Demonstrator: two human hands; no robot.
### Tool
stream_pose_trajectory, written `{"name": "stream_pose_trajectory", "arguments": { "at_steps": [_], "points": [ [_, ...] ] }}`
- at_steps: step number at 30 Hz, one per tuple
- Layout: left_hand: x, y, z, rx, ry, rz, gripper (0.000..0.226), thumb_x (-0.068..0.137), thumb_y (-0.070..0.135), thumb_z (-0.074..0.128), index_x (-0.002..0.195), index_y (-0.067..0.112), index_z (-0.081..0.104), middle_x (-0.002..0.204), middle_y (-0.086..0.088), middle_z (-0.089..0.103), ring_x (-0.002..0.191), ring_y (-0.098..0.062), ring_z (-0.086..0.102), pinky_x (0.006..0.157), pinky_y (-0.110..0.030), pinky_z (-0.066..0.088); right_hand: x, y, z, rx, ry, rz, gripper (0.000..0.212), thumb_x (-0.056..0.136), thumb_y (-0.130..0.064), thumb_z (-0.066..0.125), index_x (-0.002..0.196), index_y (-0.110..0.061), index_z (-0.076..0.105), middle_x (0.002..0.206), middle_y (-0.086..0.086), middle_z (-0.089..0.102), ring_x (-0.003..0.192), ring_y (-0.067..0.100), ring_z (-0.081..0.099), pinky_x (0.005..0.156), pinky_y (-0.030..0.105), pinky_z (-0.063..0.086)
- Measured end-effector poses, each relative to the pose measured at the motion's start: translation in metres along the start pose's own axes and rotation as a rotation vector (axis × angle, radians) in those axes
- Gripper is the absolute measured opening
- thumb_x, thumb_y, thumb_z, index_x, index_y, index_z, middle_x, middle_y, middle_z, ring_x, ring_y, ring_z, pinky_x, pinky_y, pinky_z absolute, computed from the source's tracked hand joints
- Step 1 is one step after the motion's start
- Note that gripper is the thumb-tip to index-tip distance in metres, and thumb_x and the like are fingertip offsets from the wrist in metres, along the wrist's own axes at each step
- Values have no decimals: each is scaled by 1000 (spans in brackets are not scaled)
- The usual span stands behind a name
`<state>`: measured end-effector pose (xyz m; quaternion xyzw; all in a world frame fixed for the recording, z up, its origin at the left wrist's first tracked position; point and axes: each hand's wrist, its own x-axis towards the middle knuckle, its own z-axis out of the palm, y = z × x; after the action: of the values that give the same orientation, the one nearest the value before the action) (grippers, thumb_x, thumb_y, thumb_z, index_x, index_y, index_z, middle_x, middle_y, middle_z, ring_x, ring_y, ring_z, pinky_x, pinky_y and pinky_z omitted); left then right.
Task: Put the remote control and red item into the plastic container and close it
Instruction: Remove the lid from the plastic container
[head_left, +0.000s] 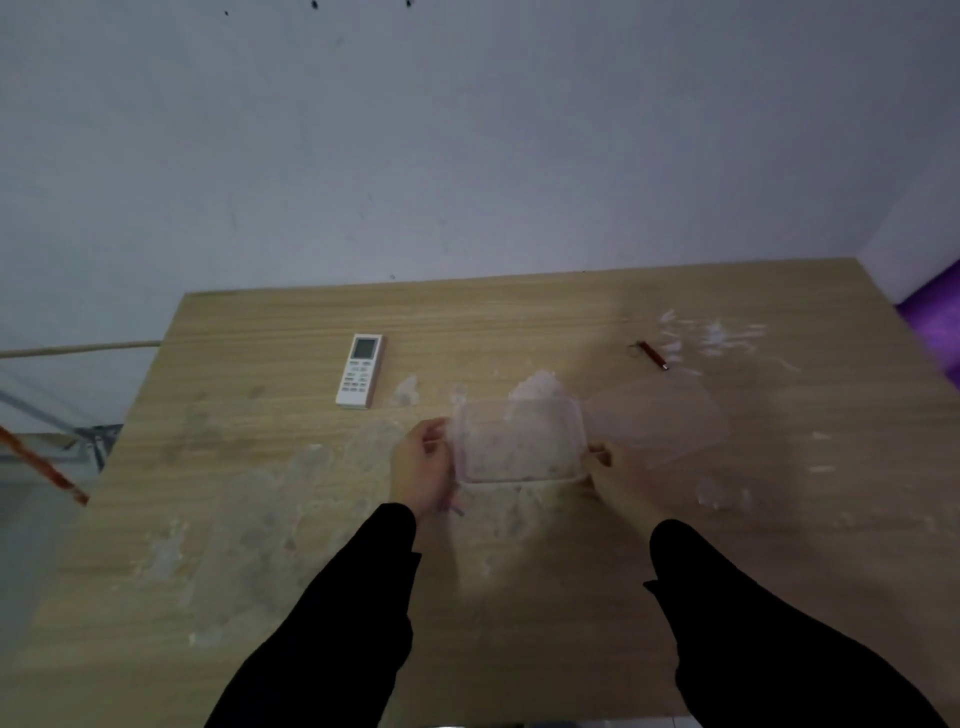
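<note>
A clear plastic container sits in the middle of the wooden table, its hinged lid swung open to the right. My left hand grips the container's left edge. My right hand holds its right edge near the hinge. A white remote control lies face up to the far left of the container. A thin red item with a metal ring lies to the far right, beyond the lid. Nothing lies inside the container as far as I can tell.
The tabletop carries whitish smears and patches around the container. A pale wall stands right behind the table's far edge. Something purple sits off the table's right side, and a metal frame with an orange bar lies beyond its left edge.
</note>
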<state>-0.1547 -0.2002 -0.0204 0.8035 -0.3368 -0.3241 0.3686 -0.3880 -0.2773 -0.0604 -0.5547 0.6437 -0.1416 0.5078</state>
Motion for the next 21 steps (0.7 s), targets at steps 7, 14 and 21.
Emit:
{"name": "stream_pose_trajectory", "arguments": {
  "at_steps": [7, 14, 21],
  "points": [
    [56, -12, -53, 256, 228, 50, 35, 82, 8, 57, 116, -2, 58, 115, -30, 60, 105, -43, 57, 90, -43, 46, -6, -1, 8, 32, 61, -26, 13, 90, -31, 53, 80, -24, 59, 77, 2, 63, 78, 29, 63, 77, 45, 52],
    [98, -24, -66, 468, 130, -53, 52, 84, 29, 59, 129, 7, 43, 125, -30, 49, 112, -47, 50, 93, -51, 42, -9, 3, 15, 66, 109, 6, 24, 87, -39, 51, 88, -17, 60, 88, 11, 65, 84, 33, 62, 75, 48, 51],
    [95, -11, -66, 347, 165, -5, 46, 77, 22, 68, 116, 4, 55, 112, -27, 64, 102, -42, 60, 85, -44, 47, -7, -3, 19, 126, 165, 10, 12, 91, -29, 54, 83, -21, 58, 82, 2, 61, 82, 29, 60, 73, 42, 49]
  ]
}}
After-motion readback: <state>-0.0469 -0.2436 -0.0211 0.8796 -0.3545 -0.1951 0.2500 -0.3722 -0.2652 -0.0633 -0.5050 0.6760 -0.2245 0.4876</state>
